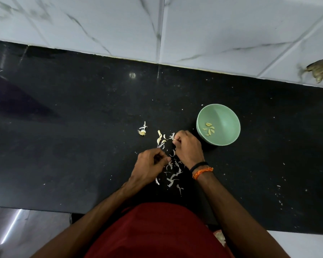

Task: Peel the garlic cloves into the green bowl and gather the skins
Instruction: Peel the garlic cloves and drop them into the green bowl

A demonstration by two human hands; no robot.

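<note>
A green bowl (pixel 224 116) stands on the black counter and holds several peeled garlic cloves (pixel 209 129). My right hand (pixel 187 148) lies just left of the bowl, its curled fingertips pinching a small pale piece that looks like a garlic clove. My left hand (pixel 149 164) sits lower left with curled fingers; what it pinches is hidden. Unpeeled cloves (pixel 159 138) lie above my hands. Loose white skins (pixel 172 175) are scattered between and below my wrists. A garlic root stub (pixel 142 132) lies further left.
The black counter (pixel 82 127) runs across the view, backed by a white marble-tile wall (pixel 194 30). A brown scrap (pixel 319 69) sits on the tiles at far right. Small white flecks dot the counter at right.
</note>
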